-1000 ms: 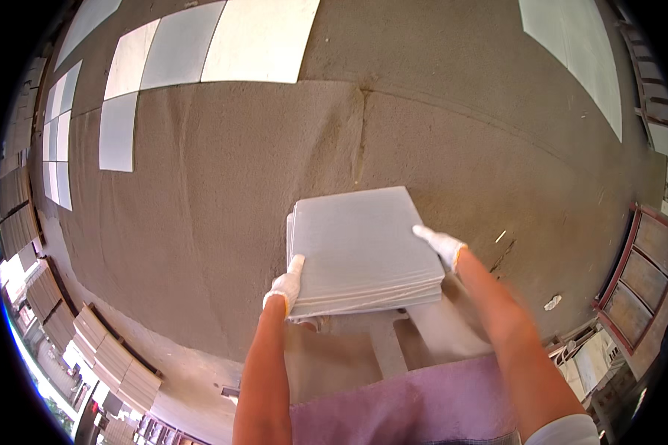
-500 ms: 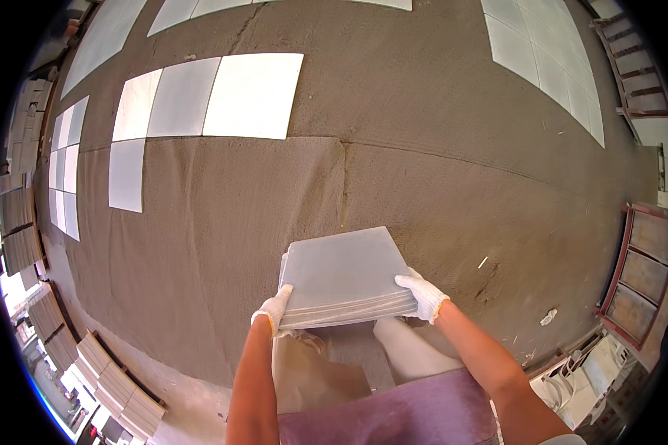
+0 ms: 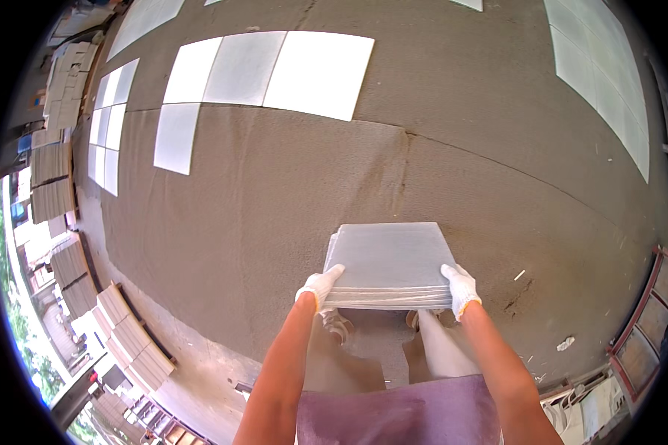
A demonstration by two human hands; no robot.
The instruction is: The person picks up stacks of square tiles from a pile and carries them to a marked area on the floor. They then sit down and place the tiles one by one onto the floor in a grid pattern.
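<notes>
Between my two gloved hands I carry a stack of square grey tiles, several layers thick, held above the floor in front of my legs. My left hand, in a white knit glove, grips the stack's left side near the front corner, thumb on top. At the right front corner my right hand, gloved the same way, has its thumb on the top tile. The fingers under the stack are hidden. Ahead to the left, a row of pale tiles lies flat on the floor, with a single tile adjoining its near left end.
A brown mat-like covering spreads over the floor, with a seam across it. More laid tiles sit far right, and a smaller block far left. Stacked tiles line the left edge. A red-framed rack stands at right.
The view has turned, so the laid tiles appear higher and farther right. The stack has moved right in the picture and now sits more squarely before me, still in both hands.
</notes>
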